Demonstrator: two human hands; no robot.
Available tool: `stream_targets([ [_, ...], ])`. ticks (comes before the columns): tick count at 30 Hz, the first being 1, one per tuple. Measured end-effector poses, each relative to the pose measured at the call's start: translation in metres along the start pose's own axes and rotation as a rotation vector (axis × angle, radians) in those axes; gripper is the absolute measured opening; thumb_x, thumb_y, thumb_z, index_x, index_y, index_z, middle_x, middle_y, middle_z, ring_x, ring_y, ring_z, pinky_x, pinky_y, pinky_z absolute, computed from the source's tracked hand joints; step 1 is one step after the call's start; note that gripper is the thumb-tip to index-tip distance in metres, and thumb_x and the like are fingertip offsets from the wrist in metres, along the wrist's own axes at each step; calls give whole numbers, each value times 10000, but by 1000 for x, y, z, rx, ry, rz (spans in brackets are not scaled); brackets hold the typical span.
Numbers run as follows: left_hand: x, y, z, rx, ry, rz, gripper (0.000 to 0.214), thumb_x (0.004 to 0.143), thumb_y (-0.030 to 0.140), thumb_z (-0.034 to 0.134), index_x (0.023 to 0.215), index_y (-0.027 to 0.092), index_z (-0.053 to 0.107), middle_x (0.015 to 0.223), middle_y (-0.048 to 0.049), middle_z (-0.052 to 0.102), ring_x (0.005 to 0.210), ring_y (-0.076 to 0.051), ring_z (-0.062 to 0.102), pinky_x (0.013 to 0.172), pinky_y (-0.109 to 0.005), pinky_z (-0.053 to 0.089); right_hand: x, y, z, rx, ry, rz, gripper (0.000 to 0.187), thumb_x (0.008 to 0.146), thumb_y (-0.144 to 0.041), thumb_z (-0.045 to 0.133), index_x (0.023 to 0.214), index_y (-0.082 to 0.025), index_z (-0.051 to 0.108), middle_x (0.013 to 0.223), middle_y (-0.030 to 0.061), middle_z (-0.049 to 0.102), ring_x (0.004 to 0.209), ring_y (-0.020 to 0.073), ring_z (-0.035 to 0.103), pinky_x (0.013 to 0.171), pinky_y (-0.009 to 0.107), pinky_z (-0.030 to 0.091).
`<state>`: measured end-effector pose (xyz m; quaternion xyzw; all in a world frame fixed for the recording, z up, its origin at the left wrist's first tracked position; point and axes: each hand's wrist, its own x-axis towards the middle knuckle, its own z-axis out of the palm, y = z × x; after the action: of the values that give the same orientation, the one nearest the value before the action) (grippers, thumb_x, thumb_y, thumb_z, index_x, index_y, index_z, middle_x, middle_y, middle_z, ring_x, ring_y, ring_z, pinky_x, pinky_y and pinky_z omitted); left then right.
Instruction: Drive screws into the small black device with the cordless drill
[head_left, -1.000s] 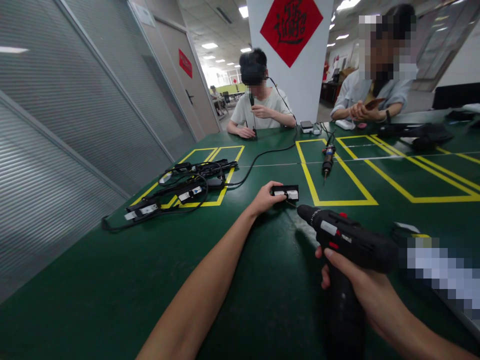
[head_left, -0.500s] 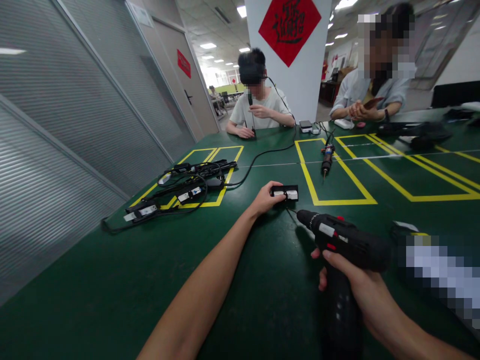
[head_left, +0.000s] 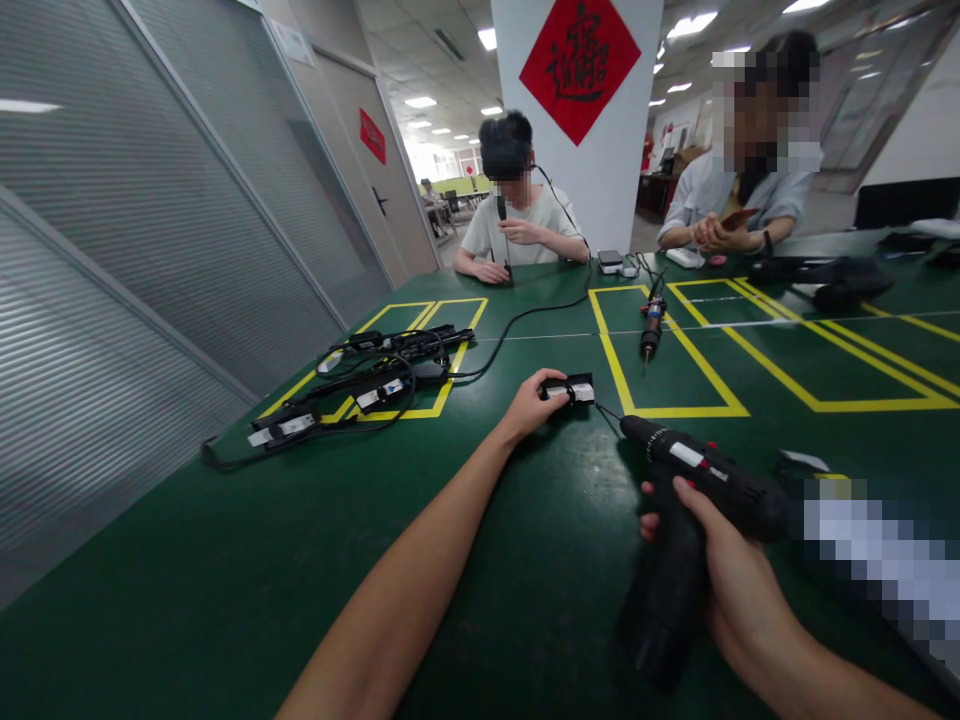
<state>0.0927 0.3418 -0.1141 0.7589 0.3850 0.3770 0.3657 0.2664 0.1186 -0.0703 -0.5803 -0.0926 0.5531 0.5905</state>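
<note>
My left hand [head_left: 531,406] pinches module [head_left: 583,389], likely light; right hand [head_left: 735,580] wraps drill [head_left: 716,480], probably heavy, by handle [head_left: 664,600], right of module.

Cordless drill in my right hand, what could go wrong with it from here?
The drill bit points toward the small black-and-white part, so a slip might carry it into your left hand close by. Only that hand visibly steadies the part, so it could twist if the bit catches.
</note>
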Motion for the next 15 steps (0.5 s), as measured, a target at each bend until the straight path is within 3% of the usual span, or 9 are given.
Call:
stream_targets([
  [5,-1,4,-1,149,29,83,302,760,253,552,1050,167,564,1031,-57,563,861,-148,556,773,-286,465,-3,4,2,39,-8,133,577,670,-523,675,1115,-164,599,965,104,666,844,241,625,693,327,530],
  [10,-4,10,3,293,92,211,253,755,190,540,1005,170,578,1161,-81,475,1138,-192,455,1009,-361,355,-7,17,-5,-25,-188,135,401,779,-403,596,1103,-169,565,1097,92,639,1063,242,555,864,338,474],
  [15,-9,14,8,395,65,268,344,719,220,603,1055,188,538,1179,-81,457,1157,-206,430,1026,-370,339,-17,6,-6,-270,-374,106,361,811,-344,560,1126,-173,523,1163,86,594,1097,211,532,893,327,455],
])
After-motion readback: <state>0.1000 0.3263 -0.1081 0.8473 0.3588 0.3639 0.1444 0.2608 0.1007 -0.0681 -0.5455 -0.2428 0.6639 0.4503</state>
